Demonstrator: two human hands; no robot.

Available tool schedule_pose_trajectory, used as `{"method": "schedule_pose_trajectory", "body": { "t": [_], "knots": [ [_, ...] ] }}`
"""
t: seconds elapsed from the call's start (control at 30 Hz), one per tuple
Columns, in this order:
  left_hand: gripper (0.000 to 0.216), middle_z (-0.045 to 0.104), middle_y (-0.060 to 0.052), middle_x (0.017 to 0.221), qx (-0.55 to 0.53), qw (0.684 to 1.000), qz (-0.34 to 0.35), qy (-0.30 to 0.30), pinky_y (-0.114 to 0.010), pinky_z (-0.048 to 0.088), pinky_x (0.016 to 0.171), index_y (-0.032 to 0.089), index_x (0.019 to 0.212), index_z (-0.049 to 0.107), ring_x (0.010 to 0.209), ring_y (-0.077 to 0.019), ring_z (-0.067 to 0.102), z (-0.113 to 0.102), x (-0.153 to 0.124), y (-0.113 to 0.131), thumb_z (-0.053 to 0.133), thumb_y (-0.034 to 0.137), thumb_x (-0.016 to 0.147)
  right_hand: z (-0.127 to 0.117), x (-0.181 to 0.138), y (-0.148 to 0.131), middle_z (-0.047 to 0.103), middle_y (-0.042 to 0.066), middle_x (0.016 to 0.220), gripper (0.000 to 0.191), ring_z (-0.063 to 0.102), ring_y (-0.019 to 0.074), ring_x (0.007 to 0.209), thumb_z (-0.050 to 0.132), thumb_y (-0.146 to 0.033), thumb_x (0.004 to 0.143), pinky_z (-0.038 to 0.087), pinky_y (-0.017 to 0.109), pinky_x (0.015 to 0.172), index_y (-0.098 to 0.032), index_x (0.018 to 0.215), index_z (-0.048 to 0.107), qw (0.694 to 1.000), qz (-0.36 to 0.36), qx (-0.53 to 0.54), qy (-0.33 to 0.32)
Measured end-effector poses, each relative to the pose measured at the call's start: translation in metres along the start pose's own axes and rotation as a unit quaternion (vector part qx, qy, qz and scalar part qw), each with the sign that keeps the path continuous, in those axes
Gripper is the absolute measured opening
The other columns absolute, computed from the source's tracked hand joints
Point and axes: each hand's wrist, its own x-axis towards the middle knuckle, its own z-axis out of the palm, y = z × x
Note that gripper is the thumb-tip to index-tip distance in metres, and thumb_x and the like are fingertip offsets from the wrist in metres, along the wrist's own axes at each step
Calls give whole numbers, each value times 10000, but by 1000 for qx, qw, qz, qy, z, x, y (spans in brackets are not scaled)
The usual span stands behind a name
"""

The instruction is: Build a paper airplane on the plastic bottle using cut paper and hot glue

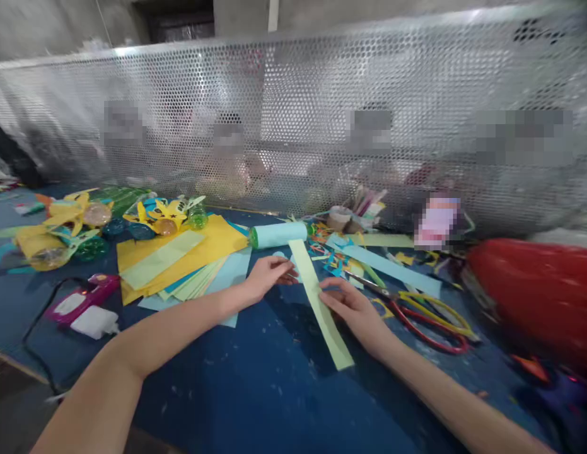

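Note:
A pale green paper strip point(320, 309) slants between my hands, its lower end toward me. My right hand point(352, 306) pinches its right edge between thumb and fingers. My left hand point(269, 277) hovers by the strip's left side, fingers loosely curled and apart, with nothing seen in them. Behind the strip's upper end, a green plastic bottle wrapped in light blue paper point(278, 235) lies on its side. Scissors with red and yellow handles point(416, 312) lie open to the right of my right hand.
Yellow, green and blue paper sheets point(180, 252) are stacked left. Bottle crafts point(75, 227) stand behind a pink power strip point(80, 302). Paper scraps, a light blue strip point(392, 268) and a red bag point(534, 290) lie right. A perforated metal screen point(293, 113) borders the blue table point(236, 384); people sit behind it.

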Motion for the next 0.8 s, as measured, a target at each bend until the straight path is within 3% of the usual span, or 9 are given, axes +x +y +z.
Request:
{"method": "schedule_pose_trajectory", "body": {
  "t": [0.07, 0.17, 0.33, 0.53, 0.63, 0.8],
  "knots": [
    [492, 672, -70, 658, -43, 999, -12, -1, -335, 499, 681, 120, 714, 648, 615, -180, 632, 1, 1, -1, 699, 600, 620, 0, -3, 1, 553, -43, 630, 387, 466, 94, 547, 670, -535, 734, 369, 213, 505, -228, 934, 543, 1000, -3, -17, -10],
    [579, 666, -81, 653, -53, 998, -11, -12, -346, 498, 671, 114, 715, 657, 611, -183, 625, 2, -1, -3, 590, 688, 674, 0, -6, 1, 592, -11, 698, 346, 493, 108, 588, 640, -507, 764, 394, 229, 531, -216, 941, 578, 999, -9, -40, -24],
    [397, 677, -71, 734, 21, 999, 41, -20, -332, 496, 700, 111, 756, 669, 658, -166, 613, 2, -6, -4, 758, 476, 626, 0, -6, 0, 623, 6, 794, 227, 526, 116, 621, 549, -361, 821, 437, 245, 567, -229, 1000, 591, 997, -19, -43, -54],
    [326, 688, -60, 746, -11, 999, 32, 5, -324, 503, 692, 115, 776, 673, 682, -172, 630, -2, -1, -9, 759, 402, 648, -3, -4, 4, 660, 50, 1040, 284, 613, 151, 777, 626, -271, 738, 501, 285, 676, -222, 1018, 628, 990, -60, -85, -97],
    [318, 691, -57, 730, -7, 1000, 26, 5, -321, 505, 679, 119, 755, 671, 680, -181, 639, -2, 0, -9, 738, 418, 672, -1, -4, 3, 673, 44, 961, 271, 624, 145, 715, 689, -347, 709, 506, 288, 656, -211, 940, 656, 992, -57, -75, -81],
    [318, 703, -52, 721, -1, 1000, 20, -13, -308, 514, 661, 134, 747, 677, 667, -178, 644, 0, -1, -7, 727, 438, 670, 3, -6, -1, 594, -21, 620, 320, 510, 88, 437, 688, -489, 707, 399, 243, 458, -190, 788, 609, 998, -39, -51, -3]
  ]
}}
